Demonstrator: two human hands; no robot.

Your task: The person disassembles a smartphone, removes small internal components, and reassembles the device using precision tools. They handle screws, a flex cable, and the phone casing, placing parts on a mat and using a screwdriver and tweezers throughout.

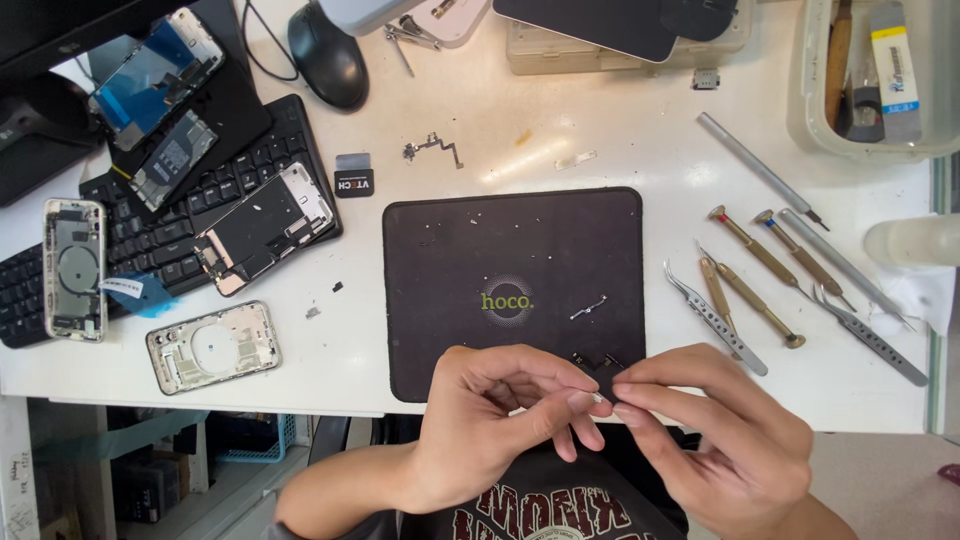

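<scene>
Both hands meet at the near edge of the table (600,130), fingertips almost touching. The left hand (500,420) has its thumb and forefinger pinched shut on a tiny pale part (598,398), too small to tell what it is. The right hand (720,430) brings its own thumb and forefinger tips closed against the same part from the other side, the remaining fingers curled loosely under.

Just beyond the fingertips lies a black mat (450,290), and on it, close above the hands, a small dark connector piece (597,361) and a thin silvery strip (588,308). Beyond the right hand, off the mat's edge, lie tweezers (712,318) and a row of brass-handled screwdrivers (760,255). Well beyond the left hand and further to its side rest two opened phone shells (212,346), one near the table edge, the other (73,268) partly on a black keyboard (270,150). A phone board (262,226) lies on that keyboard too. Far ahead of the left hand sits a black mouse (328,55), and far ahead of the right hand a clear plastic box (815,110) holding tools.
</scene>
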